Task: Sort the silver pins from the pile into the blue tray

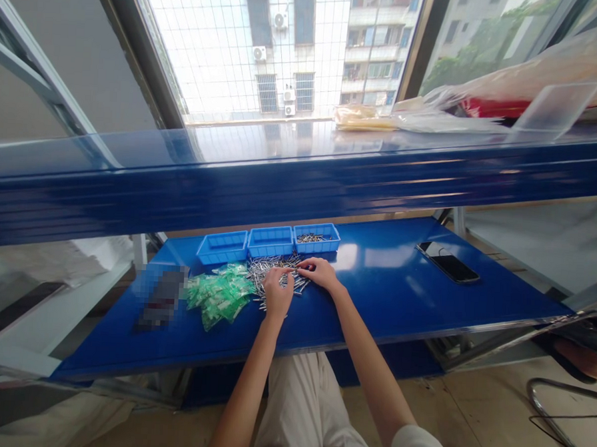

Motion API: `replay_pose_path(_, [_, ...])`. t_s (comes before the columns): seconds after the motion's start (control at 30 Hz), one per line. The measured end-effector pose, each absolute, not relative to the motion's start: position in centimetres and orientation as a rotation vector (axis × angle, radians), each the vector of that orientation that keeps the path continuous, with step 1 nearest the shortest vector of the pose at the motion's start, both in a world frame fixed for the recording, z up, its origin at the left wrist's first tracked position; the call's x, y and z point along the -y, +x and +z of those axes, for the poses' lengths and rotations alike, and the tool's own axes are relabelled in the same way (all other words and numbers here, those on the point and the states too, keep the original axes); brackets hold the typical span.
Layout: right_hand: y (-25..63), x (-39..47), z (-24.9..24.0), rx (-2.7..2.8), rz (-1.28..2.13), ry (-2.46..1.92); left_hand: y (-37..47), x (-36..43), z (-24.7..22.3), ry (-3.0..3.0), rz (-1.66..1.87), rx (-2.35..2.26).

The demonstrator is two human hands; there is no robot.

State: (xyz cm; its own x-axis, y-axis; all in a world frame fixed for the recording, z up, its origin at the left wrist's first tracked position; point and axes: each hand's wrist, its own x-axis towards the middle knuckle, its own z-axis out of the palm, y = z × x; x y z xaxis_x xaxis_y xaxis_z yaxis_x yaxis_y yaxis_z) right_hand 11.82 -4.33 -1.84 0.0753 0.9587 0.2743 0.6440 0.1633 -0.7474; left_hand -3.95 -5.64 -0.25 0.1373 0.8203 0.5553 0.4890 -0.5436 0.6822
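My left hand (278, 289) is over a heap of thin silvery metal pins (259, 271), its fingers bent together. To its right, my right hand (320, 273) pinches with thumb and forefinger close to the left fingertips. A small slim metal pin (294, 270) seems to lie between the two sets of fingertips, though its details are too small to make out. Left of the heap is a pile of small green-tinted clear plastic packets (220, 296). Behind the hands stands a blue bin (331, 244) with loose metal pins (312, 238) inside.
Two more blue bins, a left one (221, 255) and a middle one (270, 251), join the row on the blue table (374, 301). A phone (449, 262) lies at the right. A blurred dark item (163, 298) is at the left. A blue shelf (300, 183) crosses above the table's back.
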Motion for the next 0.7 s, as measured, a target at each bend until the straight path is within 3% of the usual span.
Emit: replay_pose_path(0.7, [11.72, 4.32, -1.66, 1.561, 0.549, -1.49, -3.98, 5.45, -0.69, 2.021, 1.423, -1.288])
